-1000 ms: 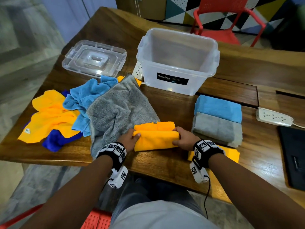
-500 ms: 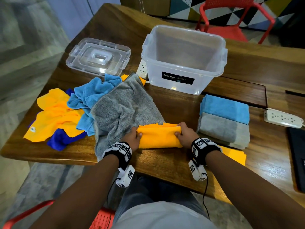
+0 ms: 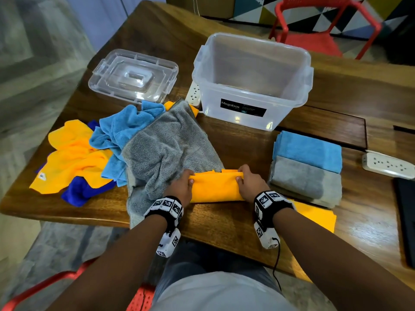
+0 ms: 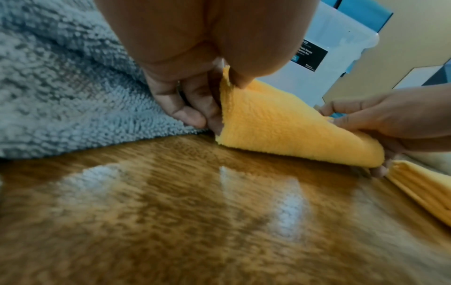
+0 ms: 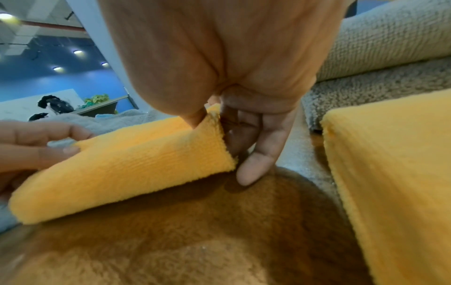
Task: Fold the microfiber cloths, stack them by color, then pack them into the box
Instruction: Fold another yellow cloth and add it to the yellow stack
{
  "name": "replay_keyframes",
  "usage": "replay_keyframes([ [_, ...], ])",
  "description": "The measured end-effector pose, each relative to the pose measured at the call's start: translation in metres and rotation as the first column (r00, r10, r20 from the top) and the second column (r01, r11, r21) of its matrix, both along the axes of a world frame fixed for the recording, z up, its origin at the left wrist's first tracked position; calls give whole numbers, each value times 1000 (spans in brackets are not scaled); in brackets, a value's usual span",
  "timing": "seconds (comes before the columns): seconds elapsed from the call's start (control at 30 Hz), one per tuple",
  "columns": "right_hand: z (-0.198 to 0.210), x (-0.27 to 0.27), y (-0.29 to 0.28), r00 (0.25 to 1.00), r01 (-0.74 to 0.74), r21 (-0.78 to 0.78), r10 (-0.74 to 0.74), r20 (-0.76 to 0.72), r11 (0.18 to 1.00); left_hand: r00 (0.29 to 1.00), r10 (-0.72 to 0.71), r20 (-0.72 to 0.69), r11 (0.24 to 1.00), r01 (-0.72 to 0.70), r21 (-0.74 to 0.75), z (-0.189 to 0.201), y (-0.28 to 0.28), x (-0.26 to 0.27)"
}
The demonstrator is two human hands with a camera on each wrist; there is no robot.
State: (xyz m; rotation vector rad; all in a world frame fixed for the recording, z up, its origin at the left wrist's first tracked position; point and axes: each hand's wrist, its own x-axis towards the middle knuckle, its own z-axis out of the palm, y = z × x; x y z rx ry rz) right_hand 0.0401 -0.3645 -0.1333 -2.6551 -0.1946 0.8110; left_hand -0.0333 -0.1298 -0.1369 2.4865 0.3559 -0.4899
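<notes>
A folded yellow cloth (image 3: 215, 186) (image 4: 288, 125) (image 5: 136, 164) lies near the table's front edge, its far side lifted. My left hand (image 3: 183, 184) (image 4: 195, 92) pinches its left end and my right hand (image 3: 248, 184) (image 5: 234, 119) pinches its right end. A loose grey cloth (image 3: 166, 153) (image 4: 61, 86) lies just to the left. Folded blue (image 3: 307, 150) and grey (image 3: 305, 179) cloths are stacked at the right, beside a flat folded yellow cloth (image 3: 316, 217) (image 5: 395, 173). Unfolded yellow (image 3: 71, 158), light blue (image 3: 121, 131) and dark blue (image 3: 83, 190) cloths are heaped at the left. The clear box (image 3: 253, 86) stands open behind.
The box's clear lid (image 3: 133, 76) lies at the back left of the wooden table (image 3: 224, 223). One white power strip (image 3: 388, 164) sits at the right, another (image 3: 194, 94) left of the box. A dark flat object (image 3: 406, 216) is at the right edge. A red chair (image 3: 314, 34) stands behind.
Both hands have folded the near half of the yellow cloth over the far half, making a narrower bundle. The cloth stays in place and both hands still grip its ends.
</notes>
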Motion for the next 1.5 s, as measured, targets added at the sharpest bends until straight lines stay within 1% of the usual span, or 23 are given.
replay_keyframes([
  [0.13,-1,-1,1,998,-27,-40,29,51,999,1000,29,9,1000,-29,12,2,-1,4],
  [0.2,-2,2,-1,983,-119,-84,129,134,989,999,21,28,998,-23,60,6,-5,5],
  [0.27,-2,8,-2,939,-276,-103,292,185,955,998,-17,61,988,7,156,12,-9,5],
  [0.3,-1,11,-2,919,-344,-90,355,173,935,995,-56,84,977,37,208,15,-11,6],
  [0.37,3,15,-1,898,-422,-68,427,108,904,975,-193,107,938,151,311,17,-12,8],
  [0.43,6,15,-1,892,-438,-82,444,79,895,936,-345,72,874,292,389,18,-14,12],
  [0.5,9,14,-3,888,-445,-102,453,77,890,905,-426,23,825,377,421,17,-17,15],
  [0.67,7,9,-14,874,-479,-135,486,24,868,857,-513,-34,796,491,355,7,-22,21],
  [0.77,8,5,-20,890,-453,-101,456,7,886,854,-519,-34,806,502,314,4,-25,26],
  [0.87,10,2,-23,904,-427,-71,427,-8,902,846,-530,-63,807,525,270,3,-29,28],
  [1.03,12,-6,-29,935,-354,-22,354,20,935,873,-464,-150,862,484,153,5,-34,28],
  [1.1,12,-10,-27,939,-341,-10,342,35,940,873,-458,-169,862,482,156,6,-35,30],
  [1.17,12,-15,-23,929,-360,-31,361,83,933,874,-457,-165,857,482,180,8,-36,31],
  [1.27,12,-25,-12,882,-431,-65,435,182,900,878,-453,-155,846,478,235,7,-39,32],
  [1.33,14,-34,-3,856,-470,-74,474,208,880,876,-463,-138,831,483,278,4,-40,32],
  [1.37,14,-39,1,857,-472,-77,477,192,878,874,-469,-126,824,484,293,3,-40,32],
  [1.43,10,-48,5,877,-462,-109,472,93,880,873,-477,-107,823,486,296,2,-38,33],
  [1.5,3,-54,1,875,-478,-169,484,-2,862,876,-473,-91,834,479,273,4,-37,35],
])
